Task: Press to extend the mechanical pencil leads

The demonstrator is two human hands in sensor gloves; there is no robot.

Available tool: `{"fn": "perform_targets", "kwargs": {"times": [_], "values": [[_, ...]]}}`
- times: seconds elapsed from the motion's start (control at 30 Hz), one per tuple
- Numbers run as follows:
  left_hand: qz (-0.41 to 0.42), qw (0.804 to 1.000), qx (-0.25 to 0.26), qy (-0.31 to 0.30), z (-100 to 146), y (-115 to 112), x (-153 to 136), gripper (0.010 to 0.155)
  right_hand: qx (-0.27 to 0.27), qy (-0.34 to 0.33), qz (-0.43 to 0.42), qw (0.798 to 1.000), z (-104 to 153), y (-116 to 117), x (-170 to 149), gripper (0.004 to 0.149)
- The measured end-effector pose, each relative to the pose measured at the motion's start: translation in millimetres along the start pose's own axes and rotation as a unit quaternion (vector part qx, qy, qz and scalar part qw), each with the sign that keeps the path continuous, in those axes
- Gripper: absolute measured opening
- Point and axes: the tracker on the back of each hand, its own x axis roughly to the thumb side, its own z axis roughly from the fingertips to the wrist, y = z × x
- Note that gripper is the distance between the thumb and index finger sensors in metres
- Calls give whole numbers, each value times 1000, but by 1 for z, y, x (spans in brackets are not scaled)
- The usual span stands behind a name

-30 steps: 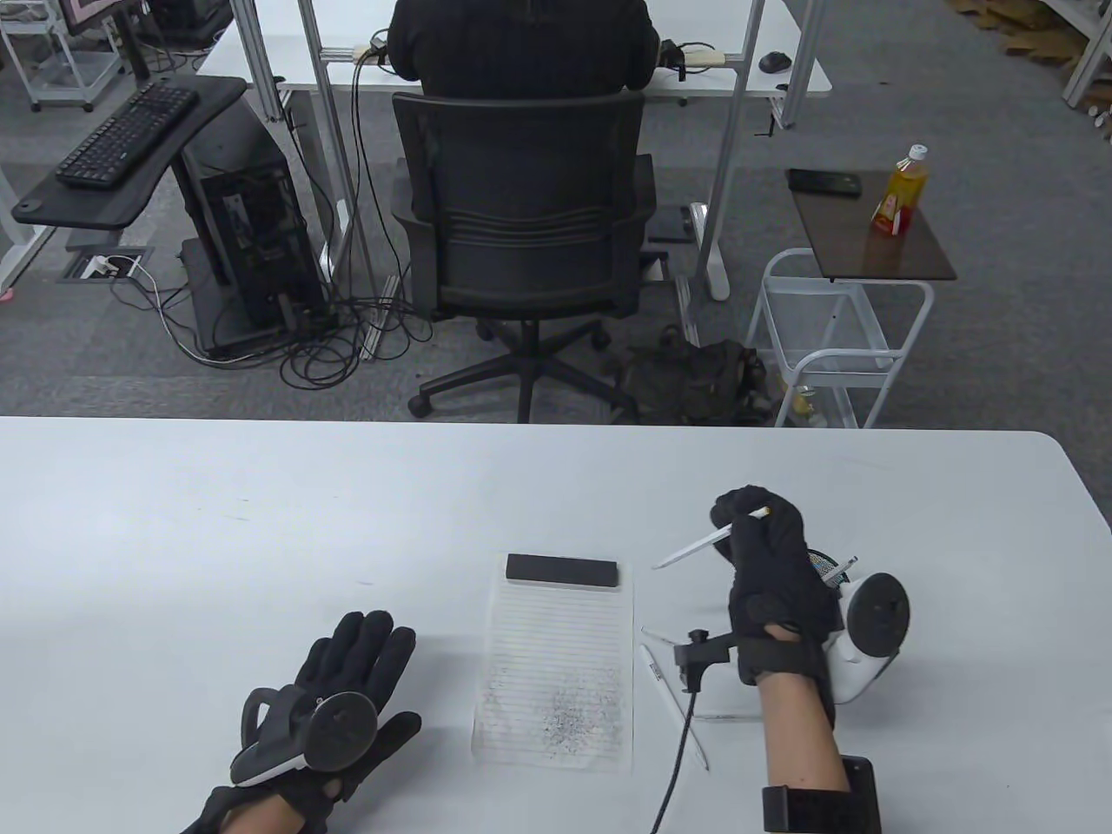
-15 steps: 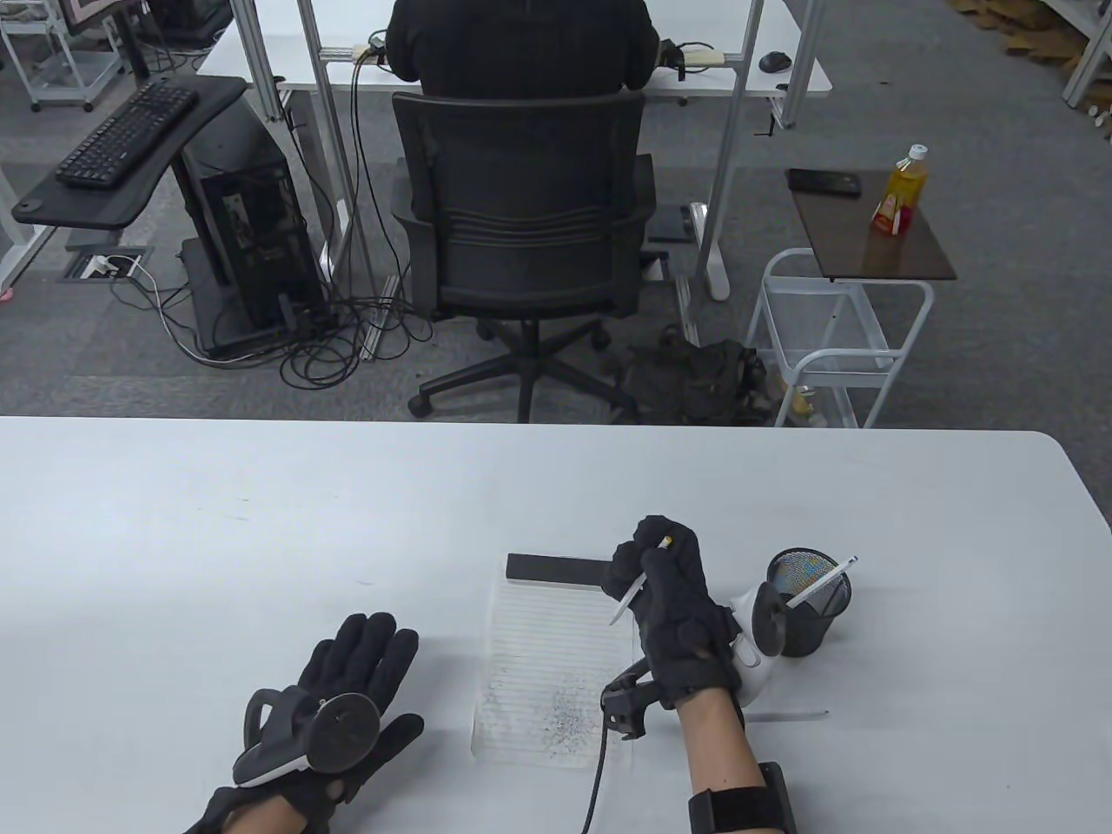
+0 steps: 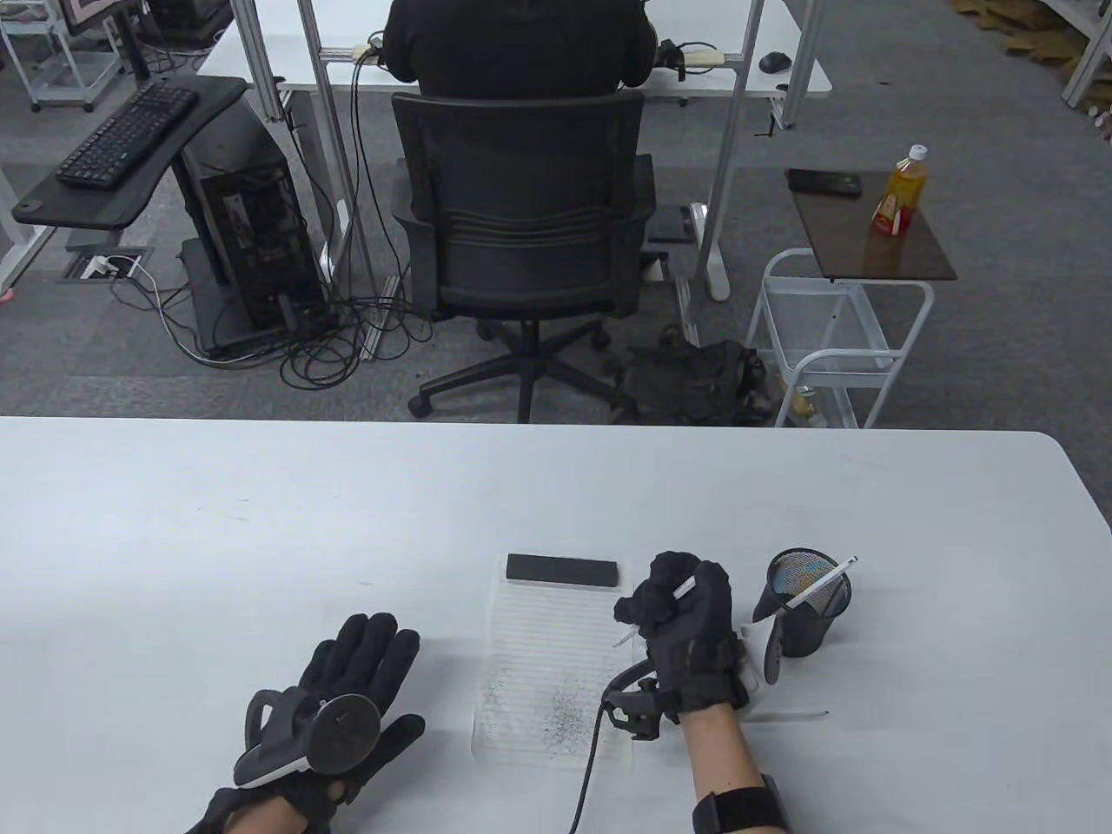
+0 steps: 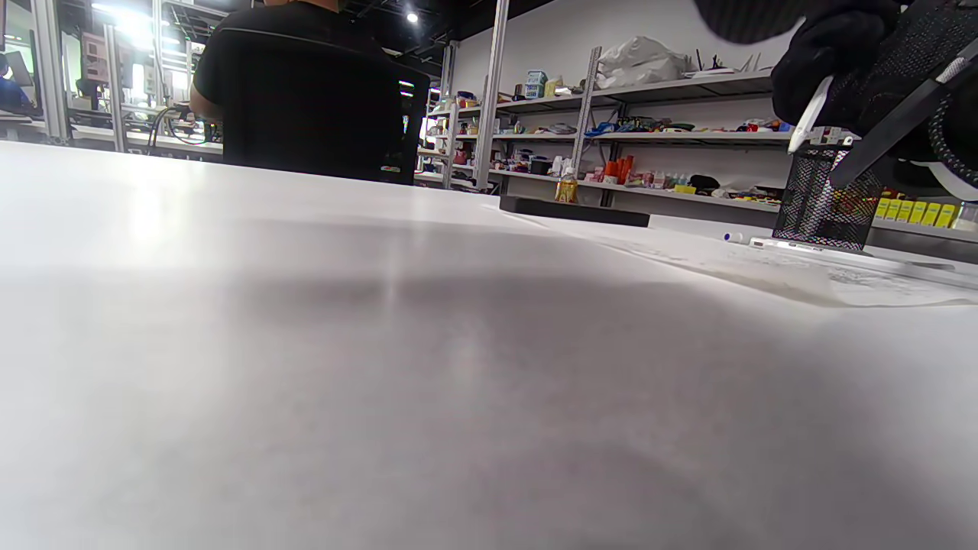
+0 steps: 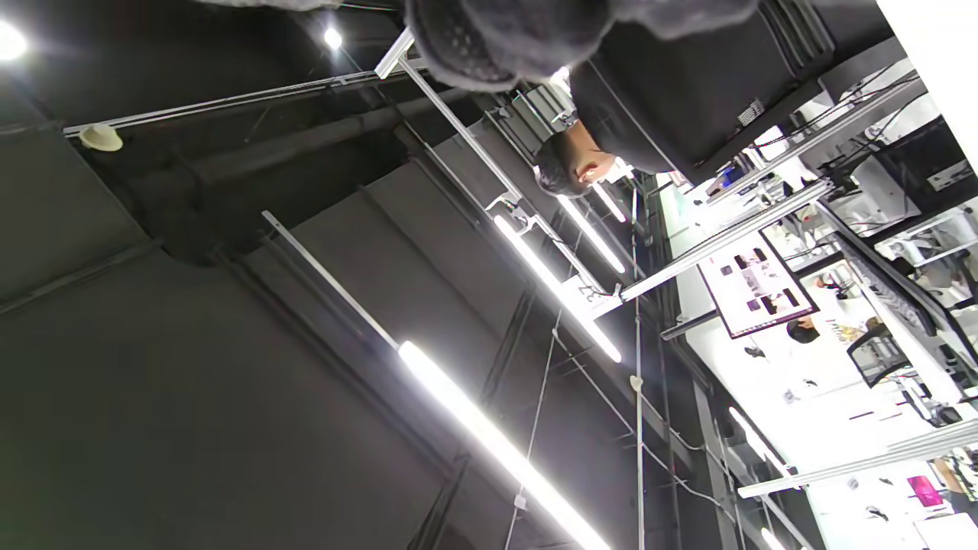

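White table [image 4: 306, 344] fills the lower frame. Upper right: gloved hand [image 4: 821, 57] holding a white pencil [image 4: 810, 114], beside a black mesh cup [image 4: 829, 198] containing what looks like another pencil [image 4: 901, 114]. Centre: flat black bar [image 4: 573, 211]. Upper left: seated person [image 4: 298, 92].

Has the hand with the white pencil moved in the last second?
Yes. The right hand, gripping the white mechanical pencil, moved left and toward the person, from beside the mesh pen cup to the notepad's right edge.
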Motion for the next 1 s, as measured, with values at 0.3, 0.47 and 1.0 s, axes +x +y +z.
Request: {"fn": "perform_targets", "kwargs": {"times": [0.3, 0.47, 1.0], "values": [[0, 1000, 3, -1, 0, 1, 0, 88, 9, -1, -6, 1000, 0, 0, -5, 57], [-1, 1000, 2, -1, 0, 2, 0, 88, 7, -9, -3, 1000, 0, -1, -8, 56], [0, 1000, 0, -2, 0, 1, 0, 88, 13, 1, 48, 999, 2, -4, -19, 51]]}}
